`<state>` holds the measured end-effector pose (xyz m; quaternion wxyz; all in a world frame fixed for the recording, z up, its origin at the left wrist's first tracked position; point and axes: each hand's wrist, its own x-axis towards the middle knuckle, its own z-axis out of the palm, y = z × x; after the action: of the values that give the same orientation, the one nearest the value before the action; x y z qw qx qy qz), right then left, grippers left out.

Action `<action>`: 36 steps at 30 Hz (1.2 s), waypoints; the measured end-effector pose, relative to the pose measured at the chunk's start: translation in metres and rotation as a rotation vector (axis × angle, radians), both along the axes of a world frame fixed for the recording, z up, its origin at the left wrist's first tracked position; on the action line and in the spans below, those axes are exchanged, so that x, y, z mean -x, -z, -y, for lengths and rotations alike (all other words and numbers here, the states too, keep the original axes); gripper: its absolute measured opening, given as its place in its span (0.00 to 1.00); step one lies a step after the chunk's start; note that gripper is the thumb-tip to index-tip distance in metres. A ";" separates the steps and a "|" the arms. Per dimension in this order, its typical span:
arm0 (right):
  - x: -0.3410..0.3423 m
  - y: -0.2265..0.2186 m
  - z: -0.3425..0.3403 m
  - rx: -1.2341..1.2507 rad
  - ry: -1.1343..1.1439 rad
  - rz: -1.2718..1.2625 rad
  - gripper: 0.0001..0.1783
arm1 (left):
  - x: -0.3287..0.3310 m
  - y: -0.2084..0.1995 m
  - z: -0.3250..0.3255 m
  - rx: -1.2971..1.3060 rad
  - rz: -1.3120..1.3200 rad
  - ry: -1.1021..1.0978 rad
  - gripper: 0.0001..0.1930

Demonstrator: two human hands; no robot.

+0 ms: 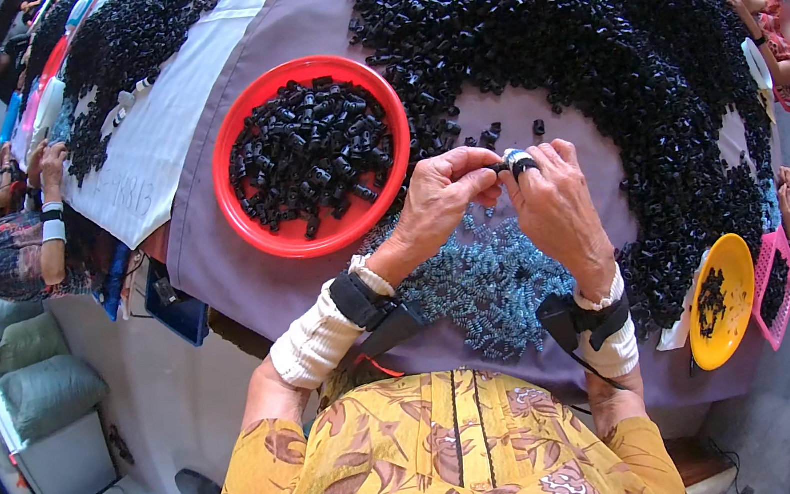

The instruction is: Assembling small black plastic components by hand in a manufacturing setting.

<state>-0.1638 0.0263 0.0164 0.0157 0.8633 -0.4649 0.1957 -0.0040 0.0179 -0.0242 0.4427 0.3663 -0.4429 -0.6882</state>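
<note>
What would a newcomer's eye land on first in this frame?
Probably the bright red tray, left of centre, filled with small black parts. Next, the huge bank of loose black parts sweeping across the table's far and right side. Then the pale-blue coiled pieces, spread below the hands in view.

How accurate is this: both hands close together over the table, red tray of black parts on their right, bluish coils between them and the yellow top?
One miss: in the head view, the red tray of black parts sits left of both the left hand and the right hand, not on their right. The rest holds.
</note>
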 end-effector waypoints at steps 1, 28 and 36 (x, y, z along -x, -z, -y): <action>-0.001 0.000 0.000 0.008 0.010 -0.006 0.05 | 0.001 0.000 -0.001 -0.002 0.014 -0.016 0.10; 0.005 0.015 0.010 -0.156 -0.065 0.214 0.04 | -0.002 -0.005 0.005 0.025 0.103 -0.101 0.09; 0.007 0.012 0.009 -0.157 -0.077 0.239 0.05 | 0.000 -0.003 0.003 0.004 0.056 -0.086 0.09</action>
<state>-0.1710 0.0174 0.0040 -0.1148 0.8496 -0.4438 0.2606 -0.0041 0.0144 -0.0208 0.4600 0.4034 -0.4402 -0.6572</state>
